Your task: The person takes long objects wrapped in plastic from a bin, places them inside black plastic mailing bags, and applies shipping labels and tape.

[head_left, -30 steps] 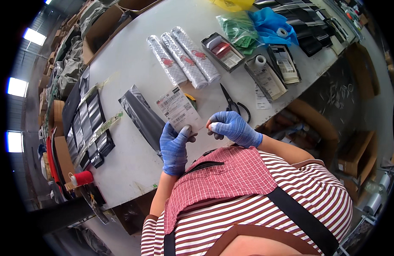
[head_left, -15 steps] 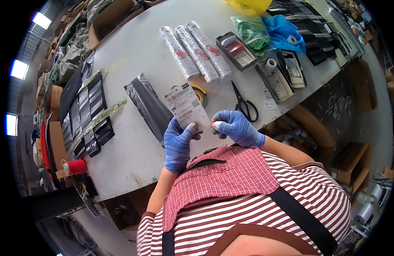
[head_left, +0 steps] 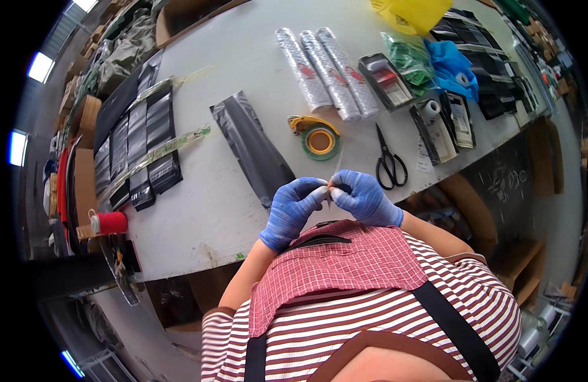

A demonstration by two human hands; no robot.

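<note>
My gloved left hand (head_left: 290, 209) and gloved right hand (head_left: 366, 198) meet in front of my apron, fingertips pinched together. Between them is a white printed label (head_left: 340, 162), turned nearly edge-on so that only a thin sliver shows; the fingers hide its lower part. Beyond my left hand a long black plastic mailing bag (head_left: 250, 145) lies flat on the table. A yellow tape dispenser with a green-edged roll (head_left: 320, 141) sits just past the hands. Black-handled scissors (head_left: 389, 167) rest to the right of my right hand.
Three silvery wrapped rolls (head_left: 332, 73) lie at the back. Open boxes (head_left: 434, 130) holding labels and small rolls stand right, near green and blue plastic bags (head_left: 450, 67). Bundles of black bags (head_left: 138, 140) lie left, with a red twine spool (head_left: 110, 223) at the table's corner.
The label has turned from facing me to nearly edge-on. My left hand has come over to the right hand, and both now pinch at the label. The view has shifted slightly.
</note>
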